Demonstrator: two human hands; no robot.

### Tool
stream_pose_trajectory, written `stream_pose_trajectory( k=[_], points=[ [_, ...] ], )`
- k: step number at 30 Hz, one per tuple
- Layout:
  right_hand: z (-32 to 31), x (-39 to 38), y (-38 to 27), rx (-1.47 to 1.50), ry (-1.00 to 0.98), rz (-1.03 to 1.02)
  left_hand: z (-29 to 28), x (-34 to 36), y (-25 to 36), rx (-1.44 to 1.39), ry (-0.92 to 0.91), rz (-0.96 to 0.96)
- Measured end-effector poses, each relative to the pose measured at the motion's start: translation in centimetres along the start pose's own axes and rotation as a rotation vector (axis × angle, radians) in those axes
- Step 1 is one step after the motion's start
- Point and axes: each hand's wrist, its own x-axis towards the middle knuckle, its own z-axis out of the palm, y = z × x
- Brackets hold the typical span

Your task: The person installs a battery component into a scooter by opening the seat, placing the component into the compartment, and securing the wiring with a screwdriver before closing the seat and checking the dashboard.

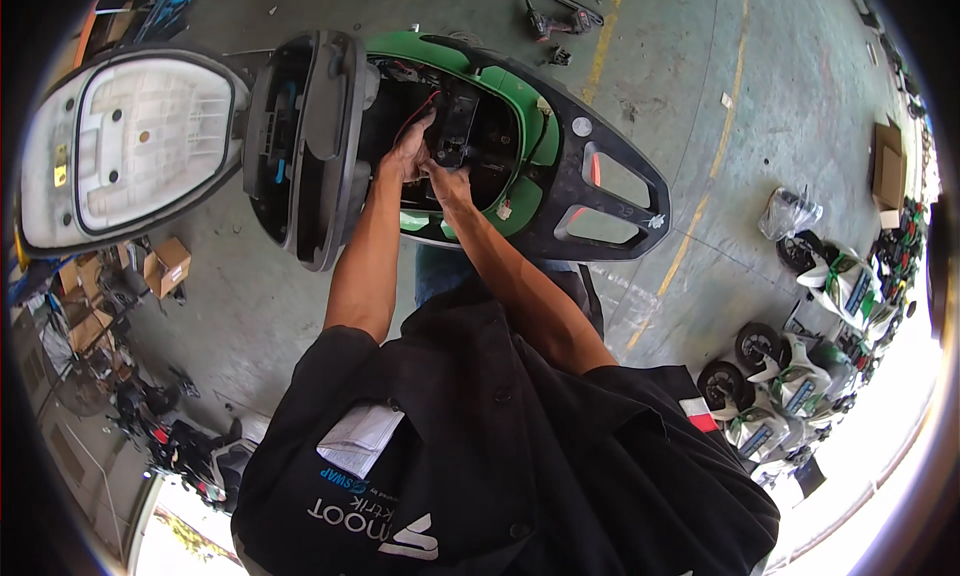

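Both my hands reach into the open body cavity of a green and black scooter (545, 171). My left hand (408, 154) is closed, its fingers pointing up along a thin red wire (432, 100) that it appears to grip. Touching it on the right, my right hand (450, 184) has its fingers bent; what lies in them is hidden. Just beyond the right hand is a black part (458, 126) inside the dark cavity. A small white connector (503, 211) hangs near the green rim.
The raised seat (160, 141) and a black storage bin (300, 146) stand at the left. A cordless drill (555, 21) lies on the floor beyond the scooter. Cardboard boxes (167, 267) are at the left; several parked scooters (800, 386) line the right.
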Motion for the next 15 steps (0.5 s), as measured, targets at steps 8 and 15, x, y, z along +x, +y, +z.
stream_pose_trajectory(
  k=[8,15],
  points=[
    [1.8,-2.1,-1.4,-0.088,0.225,-0.010,-2.8,5.3,-2.6,-0.144,0.127,0.367],
    [1.8,-1.4,-2.3,-0.176,0.301,0.112,-1.7,6.3,-1.4,0.031,0.180,0.405]
  ],
)
